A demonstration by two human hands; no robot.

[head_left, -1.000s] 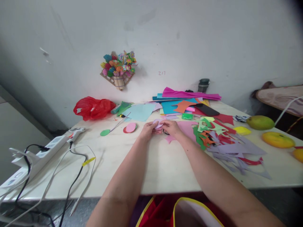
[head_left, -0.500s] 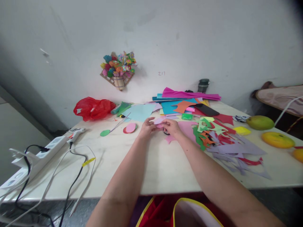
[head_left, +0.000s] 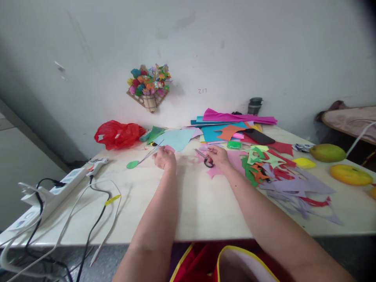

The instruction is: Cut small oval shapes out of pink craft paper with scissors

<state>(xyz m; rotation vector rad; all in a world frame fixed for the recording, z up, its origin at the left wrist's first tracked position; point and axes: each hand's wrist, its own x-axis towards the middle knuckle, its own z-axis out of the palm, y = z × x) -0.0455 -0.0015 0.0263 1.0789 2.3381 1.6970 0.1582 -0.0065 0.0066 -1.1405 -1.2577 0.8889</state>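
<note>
My left hand [head_left: 165, 158] is closed, with a pink paper piece [head_left: 169, 148] showing beyond its fingers. It covers the spot where the stack of paper ovals lay, so the stack is hidden. Off to its left lies a green paper oval [head_left: 132, 165] beside a thin dark stem [head_left: 151, 152]. My right hand [head_left: 219, 156] holds scissors [head_left: 208, 162] by the dark handle, their blades pointing left and away from me. Under and beside that hand lies a cut pink sheet [head_left: 236, 161]. Small pink scraps rest near the blades.
Paper offcuts [head_left: 288, 184] spread at right, near several mangoes [head_left: 327, 152]. Coloured sheets [head_left: 209, 133] and a black phone-like slab [head_left: 255, 136] lie at the back. A red plastic bag [head_left: 119, 135] sits back left; a power strip [head_left: 63, 192] with cables runs along the left edge.
My left hand has moved left, away from my right hand, to the oval stack, taking a pink piece along. My right hand stays near its place; the scissors now show more plainly.
</note>
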